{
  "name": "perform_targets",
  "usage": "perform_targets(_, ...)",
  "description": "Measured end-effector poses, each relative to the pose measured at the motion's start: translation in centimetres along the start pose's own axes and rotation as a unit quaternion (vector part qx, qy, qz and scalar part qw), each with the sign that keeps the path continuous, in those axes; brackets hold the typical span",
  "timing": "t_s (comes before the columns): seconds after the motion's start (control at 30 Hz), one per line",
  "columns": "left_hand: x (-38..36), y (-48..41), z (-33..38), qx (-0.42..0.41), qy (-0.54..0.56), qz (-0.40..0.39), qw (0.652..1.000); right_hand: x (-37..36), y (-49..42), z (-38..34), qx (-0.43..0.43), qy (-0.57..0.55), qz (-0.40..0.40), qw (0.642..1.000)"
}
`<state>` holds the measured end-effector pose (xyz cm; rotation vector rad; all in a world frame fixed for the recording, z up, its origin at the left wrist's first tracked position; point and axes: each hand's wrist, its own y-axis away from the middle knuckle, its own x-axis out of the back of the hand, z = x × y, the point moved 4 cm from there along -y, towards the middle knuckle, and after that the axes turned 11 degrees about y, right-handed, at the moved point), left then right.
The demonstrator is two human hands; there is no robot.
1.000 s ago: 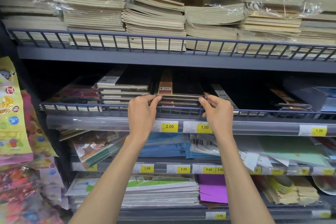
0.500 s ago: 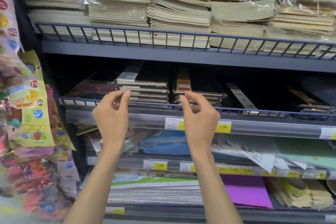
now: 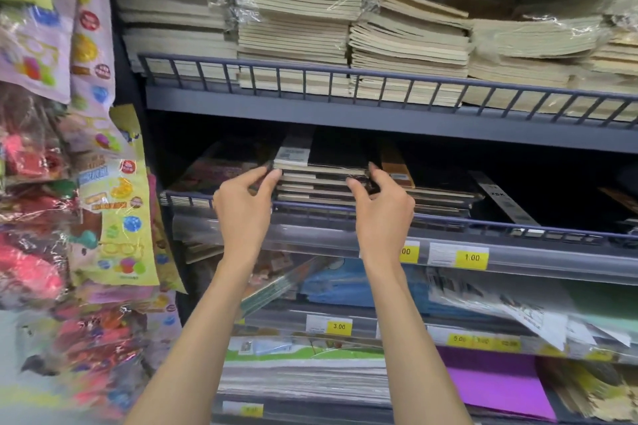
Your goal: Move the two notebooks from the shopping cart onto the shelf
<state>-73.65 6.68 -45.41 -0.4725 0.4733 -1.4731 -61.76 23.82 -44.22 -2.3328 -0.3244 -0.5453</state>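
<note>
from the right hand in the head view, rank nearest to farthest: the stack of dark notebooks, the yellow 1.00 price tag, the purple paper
1. Stack of dark notebooks, at the fingertips of the right hand, just left.
2. Yellow 1.00 price tag, lower right on the shelf edge.
3. Purple paper, bottom shelf, far below right.

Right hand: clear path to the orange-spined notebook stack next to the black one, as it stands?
Probably yes. The right hand sits at the right edge of the black notebook stack, and the orange-spined stack lies just beside it on the same shelf. Only the low wire rail crosses in front, and the fingers already reach over it.
</note>
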Motion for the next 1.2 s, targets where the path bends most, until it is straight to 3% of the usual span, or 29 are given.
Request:
perform_targets(0.77, -0.4, 0.4, 0.3, -0.024, -0.004, -0.021, 0.999, 0.0, -0.5, 0.8, 0.017, -0.018, -0.008, 1.0)
perform_targets(1.2, 0.5, 1.5, 1.0, -0.034, -0.128, -0.118, 0.984, 3.1, 0.4, 1.2, 0.092, 0.102, -0.079, 0.987)
